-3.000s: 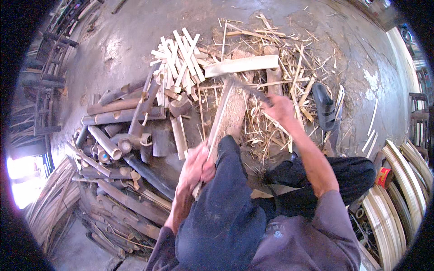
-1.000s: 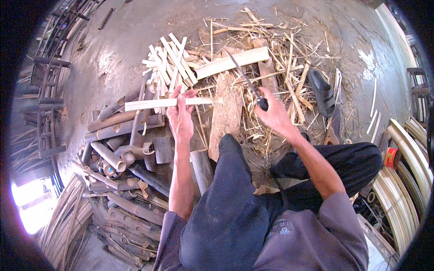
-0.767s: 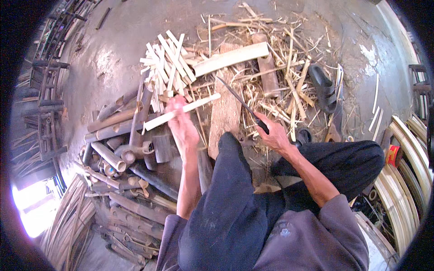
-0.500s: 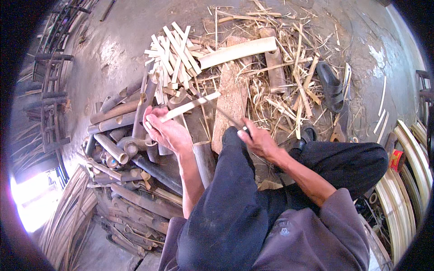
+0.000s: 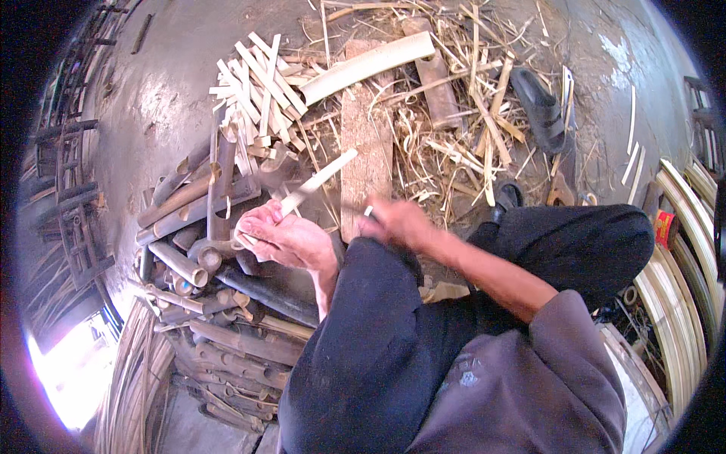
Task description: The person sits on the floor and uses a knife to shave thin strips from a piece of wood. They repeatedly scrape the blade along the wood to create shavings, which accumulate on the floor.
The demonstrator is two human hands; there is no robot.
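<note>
Far left, a heap of dark bamboo tubes (image 5: 204, 250) lies stacked on the floor (image 5: 159, 83). Just right of it the left hand (image 5: 283, 238) has its fingers (image 5: 257, 227) curled tight round the near end of a pale bamboo strip (image 5: 318, 181), which slants up and away to the far right, over the edge of a flat wooden chopping block (image 5: 367, 144). The strip looks thin, flat and freshly split, cream on its cut face.

To work it well, I reckon the grip should stay low and firm, wrist steady, so the strip does not twist, and the cutting should run away from the holding fingers.

The right hand (image 5: 397, 221) is blurred; it seems closed round a small handle with a pale tip, but I cannot tell the grip exactly. Beyond, loose splints (image 5: 257, 83) and shavings (image 5: 469, 129) litter the floor, with a black sandal (image 5: 541, 110) at far right.
</note>
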